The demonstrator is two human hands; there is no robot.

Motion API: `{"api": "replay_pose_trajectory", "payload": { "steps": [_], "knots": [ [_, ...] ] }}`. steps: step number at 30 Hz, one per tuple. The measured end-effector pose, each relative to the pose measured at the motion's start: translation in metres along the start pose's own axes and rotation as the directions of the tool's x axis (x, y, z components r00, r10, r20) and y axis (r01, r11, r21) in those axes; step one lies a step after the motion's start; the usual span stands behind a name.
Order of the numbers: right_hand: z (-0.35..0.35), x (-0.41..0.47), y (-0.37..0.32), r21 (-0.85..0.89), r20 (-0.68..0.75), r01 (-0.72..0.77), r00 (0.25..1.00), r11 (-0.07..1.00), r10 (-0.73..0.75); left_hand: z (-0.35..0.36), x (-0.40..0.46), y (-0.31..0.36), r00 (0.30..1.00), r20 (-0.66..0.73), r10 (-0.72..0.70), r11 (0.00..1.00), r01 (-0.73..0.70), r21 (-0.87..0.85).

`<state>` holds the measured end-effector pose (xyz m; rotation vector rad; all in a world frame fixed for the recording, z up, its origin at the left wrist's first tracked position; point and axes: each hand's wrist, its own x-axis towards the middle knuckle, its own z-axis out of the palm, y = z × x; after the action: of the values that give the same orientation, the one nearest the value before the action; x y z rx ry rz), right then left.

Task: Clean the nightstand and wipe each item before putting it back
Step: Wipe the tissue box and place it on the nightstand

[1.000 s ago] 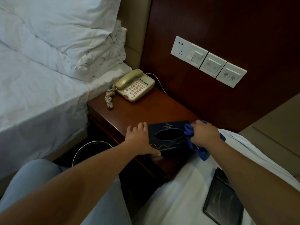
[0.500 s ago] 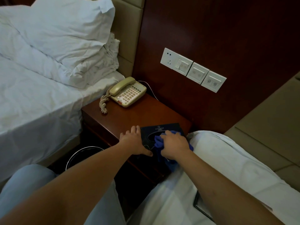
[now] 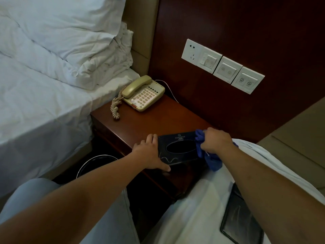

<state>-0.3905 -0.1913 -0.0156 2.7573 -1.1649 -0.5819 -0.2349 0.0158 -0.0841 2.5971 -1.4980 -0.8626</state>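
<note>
The telephone (image 3: pixel 144 93) sits behind the tissue box (image 3: pixel 177 148) on the nightstand (image 3: pixel 149 122).

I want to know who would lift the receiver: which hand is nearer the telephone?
Left. The left hand rests at the tissue box's left edge, nearer the telephone; the right hand, clutching the blue cloth, is farther right.

Dark wood wall panel (image 3: pixel 246 23), white switch plates (image 3: pixel 222 66), possibly dim light.

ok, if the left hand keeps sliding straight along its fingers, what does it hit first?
The left hand points up-right along the tissue box edge; beyond lies bare nightstand, then probably the wall panel, passing right of the telephone. Depth unclear.
</note>
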Motion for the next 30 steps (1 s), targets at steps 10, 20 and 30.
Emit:
{"api": "replay_pose_trajectory", "payload": {
  "steps": [10,20,30],
  "knots": [
    [-0.008,0.022,-0.004,0.014,-0.047,-0.039,0.998,0.999,0.040,0.005,0.004,-0.003,1.000,-0.005,-0.002,1.000,0.002,-0.012],
    [0.002,-0.058,-0.029,0.002,0.013,0.055,0.998,0.999,-0.055,-0.001,-0.002,-0.006,1.000,0.025,0.007,0.995,-0.005,-0.097],
    [0.001,-0.078,-0.110,-0.116,0.039,0.297,0.955,0.948,-0.295,-0.005,-0.011,-0.030,0.996,-0.021,0.090,0.987,-0.091,-0.129]
  ]
}}
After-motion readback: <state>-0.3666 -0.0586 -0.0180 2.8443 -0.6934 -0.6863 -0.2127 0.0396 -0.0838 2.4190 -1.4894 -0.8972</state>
